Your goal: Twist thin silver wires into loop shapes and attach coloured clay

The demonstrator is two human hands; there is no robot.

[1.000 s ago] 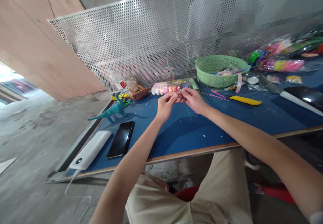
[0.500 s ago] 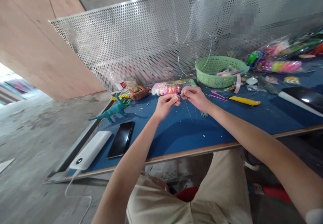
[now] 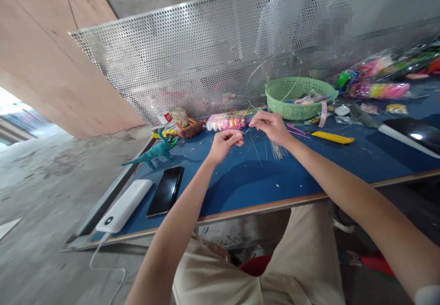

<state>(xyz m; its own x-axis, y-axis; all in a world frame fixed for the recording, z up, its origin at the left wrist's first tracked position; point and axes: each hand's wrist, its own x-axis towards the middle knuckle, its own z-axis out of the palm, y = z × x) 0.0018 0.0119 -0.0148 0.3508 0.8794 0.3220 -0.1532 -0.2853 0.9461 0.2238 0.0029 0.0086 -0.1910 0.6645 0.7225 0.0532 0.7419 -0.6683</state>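
Thin wire [image 3: 253, 72] pinched at both ends: left hand [image 3: 225, 143] and right hand [image 3: 271, 126], fingertip grip closed, above blue tabletop [image 3: 240, 181].

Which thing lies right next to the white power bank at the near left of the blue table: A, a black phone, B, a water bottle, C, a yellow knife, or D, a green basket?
A: the black phone lies flat just right of the power bank, while the basket and yellow knife sit far across the table.

A perforated metal screen [image 3: 192, 52] backs the blue table [image 3: 240, 185]; concrete floor [image 3: 37, 176].
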